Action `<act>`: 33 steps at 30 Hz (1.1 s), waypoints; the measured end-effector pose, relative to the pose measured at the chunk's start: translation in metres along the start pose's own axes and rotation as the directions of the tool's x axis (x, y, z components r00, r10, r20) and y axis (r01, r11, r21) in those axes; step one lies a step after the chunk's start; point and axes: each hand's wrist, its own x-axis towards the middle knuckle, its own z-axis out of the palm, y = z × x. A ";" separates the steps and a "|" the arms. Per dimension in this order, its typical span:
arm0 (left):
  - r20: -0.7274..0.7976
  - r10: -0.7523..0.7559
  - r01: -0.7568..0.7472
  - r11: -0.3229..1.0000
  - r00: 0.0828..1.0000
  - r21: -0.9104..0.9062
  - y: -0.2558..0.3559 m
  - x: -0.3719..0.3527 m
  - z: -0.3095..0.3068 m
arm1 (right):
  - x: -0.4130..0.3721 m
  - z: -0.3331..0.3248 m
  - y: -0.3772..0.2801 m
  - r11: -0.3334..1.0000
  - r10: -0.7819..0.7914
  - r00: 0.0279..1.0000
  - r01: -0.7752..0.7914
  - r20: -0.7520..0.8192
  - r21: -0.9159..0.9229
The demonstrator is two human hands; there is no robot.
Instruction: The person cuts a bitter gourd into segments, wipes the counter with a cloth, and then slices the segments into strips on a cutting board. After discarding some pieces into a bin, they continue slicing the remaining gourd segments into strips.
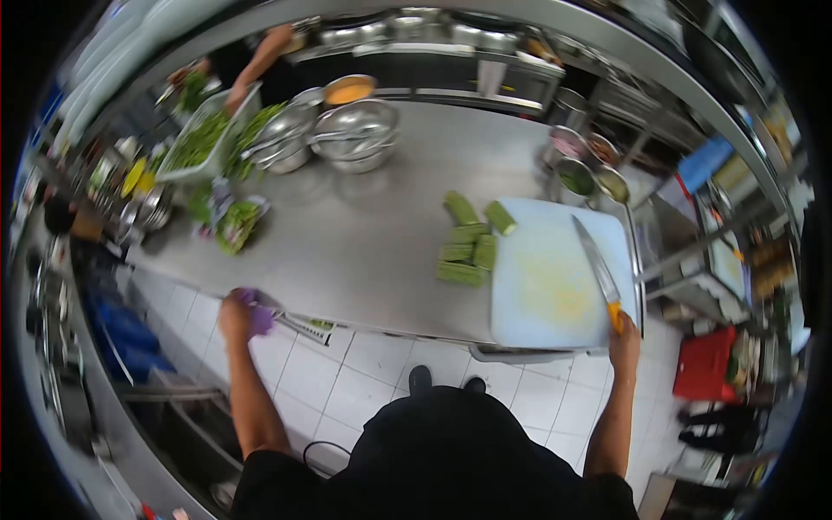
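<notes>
My right hand (623,344) is closed round the orange-yellow handle of a kitchen knife (596,263). The knife's long blade lies over the right side of a white cutting board (537,286), pointing away from me. Along the board's left edge is a group of cut green vegetable chunks (468,250), some on the steel and one on the board's corner. At the table's front edge on the left, my left hand (234,319) is closed on a crumpled purple cloth-like thing (257,314). Just right of it, a grey slotted object (303,328) shows below the edge.
Beyond the steel table (373,234), another person's arm (260,61) reaches into a white bin of greens (211,130). Metal bowls (355,139) stand nearby, with leafy lettuce (236,227) closer in. Containers of ingredients (574,178) sit behind the board. A red crate (706,364) is at right.
</notes>
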 end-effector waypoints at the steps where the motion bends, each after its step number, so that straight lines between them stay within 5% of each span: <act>1: 0.007 -0.066 0.066 0.984 0.998 -0.167 -0.001 0.018 -0.004 | -0.001 -0.008 -0.012 0.999 0.025 0.999 -0.024 0.030 -0.035; 2: 0.027 -0.137 0.138 0.937 0.990 -0.320 0.001 0.036 -0.010 | 0.002 -0.004 -0.007 0.999 0.027 1.000 -0.026 0.014 -0.031; 3: 0.022 0.056 -0.042 0.911 0.998 -0.411 0.013 0.047 -0.004 | 0.001 0.002 -0.002 0.999 0.029 1.000 -0.029 0.009 -0.025; 4: 0.010 0.344 -0.344 0.939 0.939 -0.023 0.057 0.046 -0.015 | 0.002 0.005 -0.002 0.998 0.024 1.000 -0.024 0.004 -0.050; 5: -0.129 0.434 -0.394 0.883 0.891 0.254 0.104 0.029 -0.010 | 0.002 0.007 -0.005 0.997 0.059 0.998 -0.059 0.002 -0.048; 6: -0.092 0.495 -0.468 0.857 0.864 0.215 0.144 0.029 0.000 | 0.003 0.007 -0.008 0.995 0.087 0.996 -0.087 -0.001 -0.048; 8: 0.092 0.567 -0.541 0.815 0.819 -0.206 0.239 0.004 0.010 | 0.004 0.005 -0.011 0.996 0.078 0.997 -0.078 -0.014 -0.043; 9: 0.307 0.464 -0.414 0.884 0.831 -0.216 0.293 -0.014 0.008 | 0.003 0.004 -0.013 0.997 0.067 0.998 -0.068 -0.019 -0.038; 10: 0.364 0.484 -0.427 0.875 0.796 -0.230 0.336 -0.027 0.018 | 0.003 0.003 -0.016 0.995 0.089 0.996 -0.089 -0.012 -0.034; 13: 0.156 0.810 -0.775 0.587 0.566 -0.236 0.421 -0.063 0.069 | 0.005 0.004 -0.011 0.991 0.134 0.991 -0.134 -0.001 -0.011; 17: 0.064 0.978 -0.947 0.177 0.201 0.268 0.467 -0.072 0.169 | 0.004 -0.001 -0.015 0.993 0.117 0.993 -0.117 -0.002 -0.028; 20: 0.390 0.869 -0.952 0.260 0.305 0.164 0.493 -0.071 0.183 | 0.005 -0.009 -0.015 0.997 0.075 0.997 -0.074 0.017 -0.035; 23: 0.379 0.849 -0.922 0.385 0.368 0.034 0.510 -0.101 0.154 | 0.006 -0.020 -0.005 0.999 0.026 0.997 -0.029 0.074 0.036; 25: 0.176 0.948 -0.951 0.288 0.267 -0.109 0.501 -0.119 0.176 | 0.011 -0.023 0.002 0.996 -0.037 0.996 0.030 0.080 0.081; 27: 0.280 0.938 -0.977 0.213 0.203 -0.006 0.496 -0.148 0.178 | 0.018 -0.025 0.008 0.988 -0.101 0.989 0.087 0.106 0.131; 30: 0.089 0.943 -0.947 0.319 0.321 0.037 0.459 -0.186 0.169 | 0.030 -0.035 0.011 0.990 -0.093 0.961 0.061 0.260 0.129; 33: -0.088 0.859 -0.859 0.489 0.505 -0.153 0.423 -0.223 0.115 | 0.035 -0.043 -0.010 0.956 -0.289 0.954 0.283 0.082 0.072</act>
